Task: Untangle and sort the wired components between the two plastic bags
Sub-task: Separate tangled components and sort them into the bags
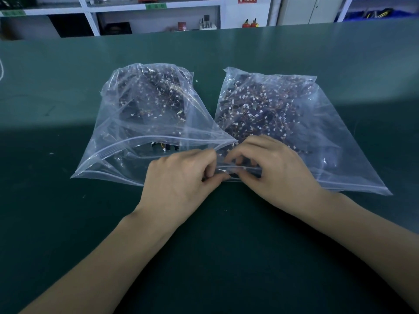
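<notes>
Two clear zip bags lie side by side on the green table. The left bag (pixel 118 152) has its mouth gaping toward me and holds a dark tangle of wired components (pixel 154 96) with small white connectors. A similar heap of wired parts (pixel 267 109) fills the right bag (pixel 335 141). My left hand (pixel 179 177) and my right hand (pixel 274 166) meet at the near left corner of the right bag. Both pinch its zip strip (pixel 240 171) between curled fingers and thumbs.
The green table (pixel 68 98) stretches wide around the bags. White shelving (pixel 154 10) with small items stands behind its far edge. A pale cord (pixel 1 69) shows at the far left edge.
</notes>
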